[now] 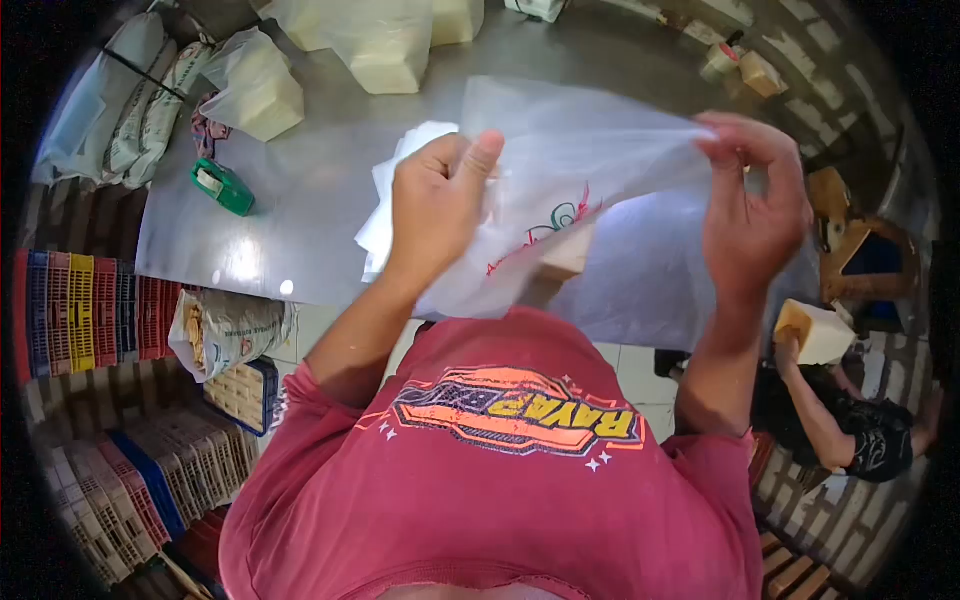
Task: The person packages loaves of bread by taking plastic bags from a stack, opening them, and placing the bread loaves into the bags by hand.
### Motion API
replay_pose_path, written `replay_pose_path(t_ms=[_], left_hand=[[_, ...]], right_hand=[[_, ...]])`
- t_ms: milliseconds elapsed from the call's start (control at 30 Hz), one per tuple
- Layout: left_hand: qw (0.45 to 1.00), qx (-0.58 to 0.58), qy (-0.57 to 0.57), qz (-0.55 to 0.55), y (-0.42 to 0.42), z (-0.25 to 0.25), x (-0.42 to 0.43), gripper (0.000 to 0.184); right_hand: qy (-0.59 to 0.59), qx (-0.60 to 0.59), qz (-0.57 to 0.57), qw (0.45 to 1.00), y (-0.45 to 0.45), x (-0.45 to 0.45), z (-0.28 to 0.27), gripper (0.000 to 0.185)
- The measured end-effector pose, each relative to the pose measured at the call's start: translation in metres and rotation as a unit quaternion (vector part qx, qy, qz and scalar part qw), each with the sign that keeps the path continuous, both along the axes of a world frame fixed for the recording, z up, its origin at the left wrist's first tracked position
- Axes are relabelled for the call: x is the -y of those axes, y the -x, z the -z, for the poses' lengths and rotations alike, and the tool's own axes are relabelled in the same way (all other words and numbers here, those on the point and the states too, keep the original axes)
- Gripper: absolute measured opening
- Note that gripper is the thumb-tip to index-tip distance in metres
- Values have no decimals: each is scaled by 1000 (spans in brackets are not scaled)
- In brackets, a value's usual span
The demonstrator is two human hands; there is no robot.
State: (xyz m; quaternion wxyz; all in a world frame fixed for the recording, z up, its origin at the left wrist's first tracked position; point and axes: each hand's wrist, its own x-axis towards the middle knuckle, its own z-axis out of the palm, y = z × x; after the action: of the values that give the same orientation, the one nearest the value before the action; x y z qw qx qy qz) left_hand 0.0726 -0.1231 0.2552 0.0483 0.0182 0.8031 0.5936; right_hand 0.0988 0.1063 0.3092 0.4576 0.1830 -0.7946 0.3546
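Note:
A clear plastic bag point(560, 150) with red and green print is stretched between my hands above the metal table. My right hand point(750, 200) pinches its far corner between thumb and fingertips. My left hand point(437, 205), thumb raised and fingers curled in, grips the bag's other side; its fingertips are partly hidden. Under and behind my left hand lies a stack of white plastic sheets or bags point(380, 225). A pale block point(568, 258) sits on the table near its front edge, partly covered by the bag.
Bagged pale blocks point(385, 70) stand at the table's back, another bagged block point(268, 100) at back left. A green tape dispenser-like object point(222, 187) lies left. Stacked crates point(90, 310) line the left. At right, another person's arm point(815, 400) reaches to a pale block point(818, 335).

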Motion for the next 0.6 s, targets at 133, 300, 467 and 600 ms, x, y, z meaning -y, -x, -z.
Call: replay_pose_path(t_ms=[133, 300, 467, 600], left_hand=[[919, -364, 103, 109, 28, 4, 4, 16], [882, -224, 12, 414, 53, -43, 11, 15], [829, 98, -269, 480, 91, 5, -4, 26], [758, 233, -435, 426, 116, 114, -23, 26]], right_hand=[[-163, 25, -57, 985, -7, 3, -13, 9], [-62, 327, -19, 943, -10, 8, -35, 24], [147, 420, -493, 748, 18, -58, 3, 17], [419, 278, -460, 732, 30, -69, 89, 26]])
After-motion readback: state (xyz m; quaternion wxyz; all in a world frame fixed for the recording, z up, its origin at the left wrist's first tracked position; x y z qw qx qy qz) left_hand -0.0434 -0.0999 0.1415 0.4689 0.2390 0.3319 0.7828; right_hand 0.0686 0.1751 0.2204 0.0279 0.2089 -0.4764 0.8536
